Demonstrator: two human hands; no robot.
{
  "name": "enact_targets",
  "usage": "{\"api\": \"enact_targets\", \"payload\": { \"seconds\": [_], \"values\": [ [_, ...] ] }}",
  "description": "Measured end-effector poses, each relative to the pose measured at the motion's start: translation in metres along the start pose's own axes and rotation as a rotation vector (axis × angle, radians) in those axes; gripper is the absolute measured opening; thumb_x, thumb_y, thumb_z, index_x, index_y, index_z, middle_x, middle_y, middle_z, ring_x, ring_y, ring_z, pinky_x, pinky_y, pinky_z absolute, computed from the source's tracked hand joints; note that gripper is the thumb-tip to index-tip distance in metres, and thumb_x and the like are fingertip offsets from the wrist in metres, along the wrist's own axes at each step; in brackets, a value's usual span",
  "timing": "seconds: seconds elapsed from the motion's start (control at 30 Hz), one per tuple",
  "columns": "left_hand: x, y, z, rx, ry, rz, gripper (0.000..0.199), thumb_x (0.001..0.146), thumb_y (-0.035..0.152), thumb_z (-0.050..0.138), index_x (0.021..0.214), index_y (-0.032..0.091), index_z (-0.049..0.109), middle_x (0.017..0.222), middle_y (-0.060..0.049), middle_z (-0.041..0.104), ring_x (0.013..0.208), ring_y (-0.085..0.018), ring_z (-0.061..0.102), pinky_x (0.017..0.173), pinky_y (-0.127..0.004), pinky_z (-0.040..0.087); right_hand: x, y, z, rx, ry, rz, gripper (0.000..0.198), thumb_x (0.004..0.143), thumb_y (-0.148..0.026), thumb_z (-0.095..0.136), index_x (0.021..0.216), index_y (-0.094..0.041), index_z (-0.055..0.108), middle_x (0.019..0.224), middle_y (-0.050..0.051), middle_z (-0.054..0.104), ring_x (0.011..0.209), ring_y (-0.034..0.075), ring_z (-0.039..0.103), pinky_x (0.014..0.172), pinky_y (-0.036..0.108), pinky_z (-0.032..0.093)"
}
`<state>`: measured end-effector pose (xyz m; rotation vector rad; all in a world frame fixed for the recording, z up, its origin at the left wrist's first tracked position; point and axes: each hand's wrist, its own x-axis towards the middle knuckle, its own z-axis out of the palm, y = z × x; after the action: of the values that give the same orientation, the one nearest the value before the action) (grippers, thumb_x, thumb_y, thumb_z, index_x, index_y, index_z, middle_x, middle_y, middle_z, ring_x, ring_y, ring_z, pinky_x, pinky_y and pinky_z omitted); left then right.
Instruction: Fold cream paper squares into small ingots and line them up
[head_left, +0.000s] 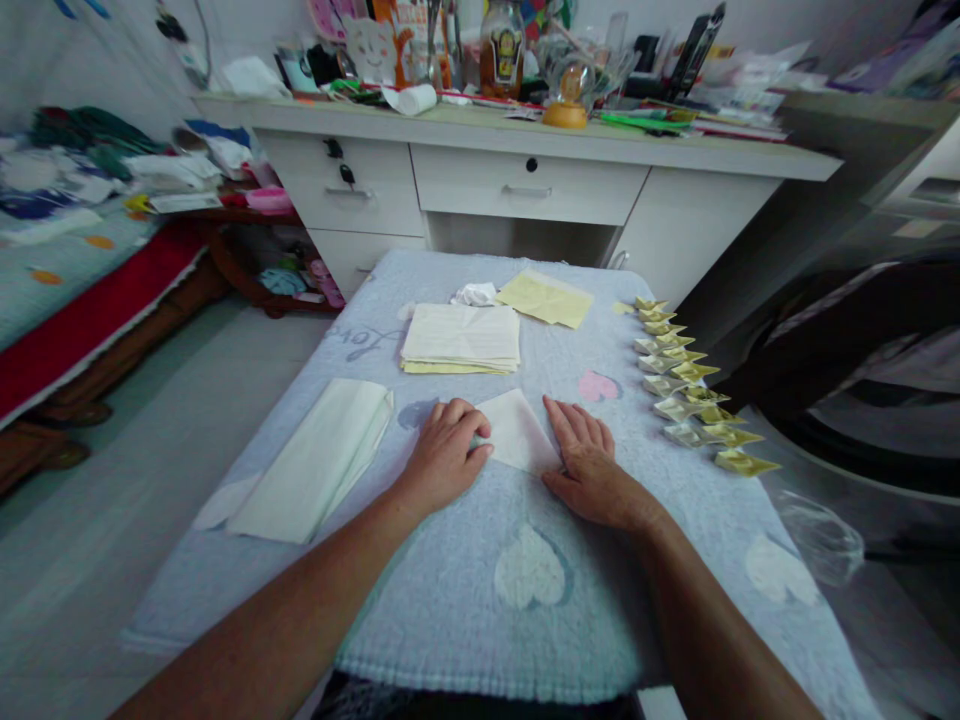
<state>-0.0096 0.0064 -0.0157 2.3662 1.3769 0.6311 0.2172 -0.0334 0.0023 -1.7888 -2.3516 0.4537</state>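
A small white sheet of paper [520, 432], folded to a point at the far side, lies flat on the cloth-covered table between my hands. My left hand [450, 450] is closed at the paper's left edge, thumb and curled forefinger at its corner. Stretched out flat, my right hand [589, 455] rests along the paper's right edge with the fingertips pointing away from me. Just beyond the paper is a stack of white and yellow sheets [461, 335]. Several small folded paper boats [679, 370], yellow and whitish, stand in rows along the table's right side.
A folded white paper bundle [315, 460] lies to the left. A yellow sheet [546, 298] and a crumpled white paper [475, 294] are at the back. Beyond stands a white desk [525, 185] crowded with a jar [502, 50] and other items. A bed [97, 290] is at far left.
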Motion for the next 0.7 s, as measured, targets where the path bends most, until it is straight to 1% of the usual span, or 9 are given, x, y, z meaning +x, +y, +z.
{"api": "enact_targets", "payload": {
  "seconds": [0.07, 0.17, 0.23, 0.3, 0.37, 0.43, 0.53, 0.6, 0.7],
  "values": [
    [-0.001, 0.0, -0.001, -0.019, 0.03, 0.006, 0.021, 0.078, 0.02, 0.061, 0.098, 0.021, 0.055, 0.105, -0.005, 0.052, 0.105, -0.025, 0.049, 0.094, -0.041, 0.039, 0.001, 0.001, 0.0, 0.052, 0.026, 0.005, 0.079, 0.077, -0.026, 0.054, 0.149, -0.016, 0.023, 0.15, 0.015, 0.033, 0.138, 0.031, 0.024, 0.11, 0.053, 0.02],
    [-0.002, 0.0, -0.001, -0.044, 0.089, -0.01, 0.037, 0.077, 0.018, 0.061, 0.112, 0.021, 0.051, 0.115, -0.008, 0.05, 0.114, -0.026, 0.046, 0.1, -0.043, 0.036, 0.006, -0.002, 0.004, 0.119, 0.121, 0.051, 0.052, 0.084, -0.042, 0.054, 0.13, -0.018, 0.05, 0.139, 0.014, 0.044, 0.128, 0.03, 0.036, 0.106, 0.049, 0.025],
    [-0.001, 0.0, -0.001, -0.061, 0.117, -0.014, 0.044, 0.078, 0.017, 0.058, 0.121, 0.02, 0.046, 0.122, -0.009, 0.049, 0.12, -0.026, 0.044, 0.104, -0.044, 0.034, 0.009, -0.005, 0.009, 0.12, 0.201, 0.094, 0.048, 0.083, -0.049, 0.057, 0.119, -0.018, 0.056, 0.133, 0.014, 0.048, 0.122, 0.03, 0.039, 0.103, 0.049, 0.027],
    [-0.001, -0.001, 0.0, -0.079, 0.118, -0.016, 0.049, 0.081, 0.017, 0.054, 0.128, 0.019, 0.04, 0.128, -0.011, 0.049, 0.124, -0.027, 0.042, 0.106, -0.046, 0.032, 0.012, -0.01, 0.014, 0.111, 0.241, 0.097, 0.045, 0.078, -0.048, 0.064, 0.111, -0.018, 0.058, 0.129, 0.013, 0.05, 0.119, 0.03, 0.041, 0.101, 0.048, 0.028],
    [-0.001, -0.002, 0.0, -0.104, 0.102, -0.034, 0.054, 0.081, 0.016, 0.051, 0.133, 0.017, 0.036, 0.131, -0.013, 0.048, 0.125, -0.028, 0.041, 0.106, -0.047, 0.032, 0.014, -0.013, 0.016, 0.127, 0.266, 0.091, 0.038, 0.074, -0.041, 0.068, 0.103, -0.019, 0.058, 0.125, 0.012, 0.052, 0.115, 0.029, 0.043, 0.099, 0.046, 0.029],
    [-0.001, -0.002, -0.001, -0.15, 0.086, -0.064, 0.059, 0.08, 0.015, 0.05, 0.137, 0.016, 0.032, 0.13, -0.014, 0.049, 0.125, -0.028, 0.042, 0.107, -0.048, 0.032, 0.015, -0.016, 0.016, 0.178, 0.28, 0.098, 0.031, 0.073, -0.034, 0.068, 0.098, -0.019, 0.056, 0.117, 0.01, 0.055, 0.11, 0.027, 0.045, 0.096, 0.043, 0.031],
    [-0.002, -0.003, -0.002, -0.287, 0.066, -0.084, 0.068, 0.077, 0.011, 0.049, 0.14, 0.019, 0.026, 0.126, -0.012, 0.051, 0.123, -0.025, 0.045, 0.108, -0.047, 0.032, 0.015, -0.018, 0.012, 0.267, 0.265, 0.118, 0.021, 0.075, -0.027, 0.064, 0.092, -0.018, 0.054, 0.1, 0.006, 0.059, 0.1, 0.024, 0.05, 0.091, 0.04, 0.034],
    [-0.002, -0.002, -0.002, -0.43, 0.063, -0.095, 0.072, 0.076, 0.01, 0.049, 0.142, 0.022, 0.023, 0.129, -0.01, 0.049, 0.12, -0.022, 0.049, 0.107, -0.044, 0.034, 0.014, -0.019, 0.01, 0.326, 0.242, 0.108, 0.022, 0.077, -0.024, 0.061, 0.096, -0.018, 0.053, 0.091, 0.004, 0.06, 0.092, 0.021, 0.053, 0.09, 0.039, 0.035],
    [-0.001, 0.001, -0.002, -0.692, 0.084, -0.151, 0.076, 0.074, 0.01, 0.051, 0.142, 0.028, 0.023, 0.138, -0.01, 0.04, 0.115, -0.02, 0.052, 0.101, -0.04, 0.042, 0.013, -0.019, 0.009, 0.444, 0.212, 0.075, 0.044, 0.077, -0.02, 0.059, 0.12, -0.018, 0.048, 0.085, 0.0, 0.06, 0.083, 0.018, 0.055, 0.086, 0.037, 0.038]
  ]
}}
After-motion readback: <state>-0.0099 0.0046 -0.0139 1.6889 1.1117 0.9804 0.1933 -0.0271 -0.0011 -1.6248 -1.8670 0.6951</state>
